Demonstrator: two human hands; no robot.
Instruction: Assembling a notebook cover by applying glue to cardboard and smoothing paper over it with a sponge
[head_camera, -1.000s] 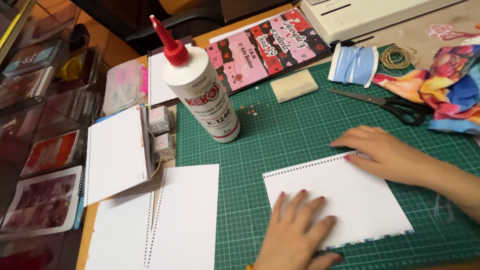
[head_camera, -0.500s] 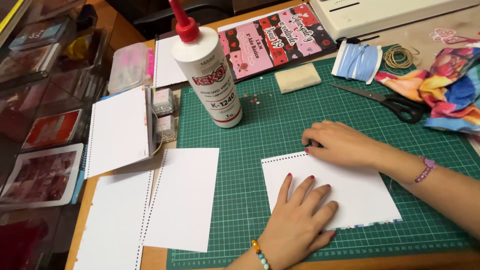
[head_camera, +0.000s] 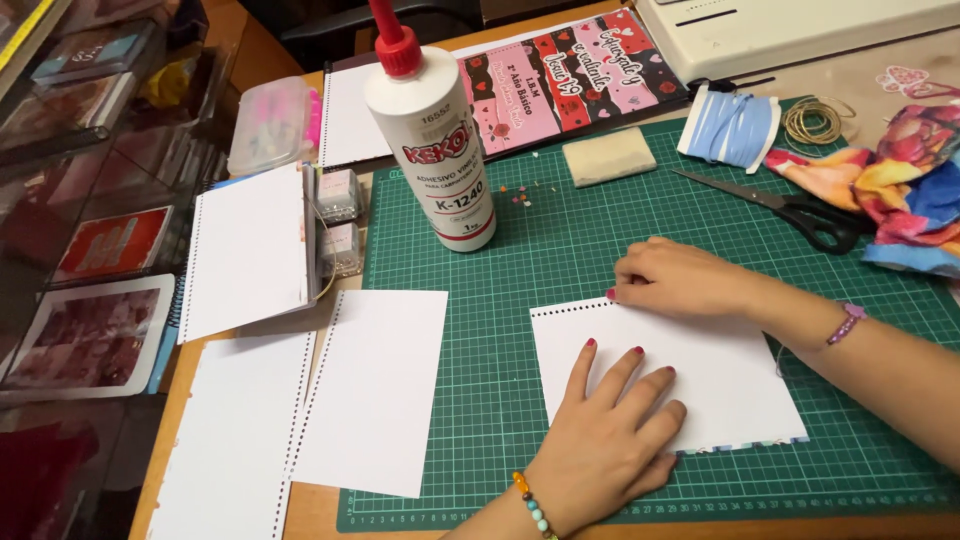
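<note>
the left hand (head_camera: 610, 440) is lying flat, fingers spread, on the punched white sheet (head_camera: 690, 375), while the right hand (head_camera: 680, 280) is pressing its curled fingertips onto the top edge.

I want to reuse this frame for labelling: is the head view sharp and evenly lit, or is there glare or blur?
Head view: hands and white sheet are sharp, evenly lit; the left hand casts only a soft shadow; slight sheen on the glue bottle; the shelves at the left edge are dim with faint reflections; no motion blur shows.
</note>
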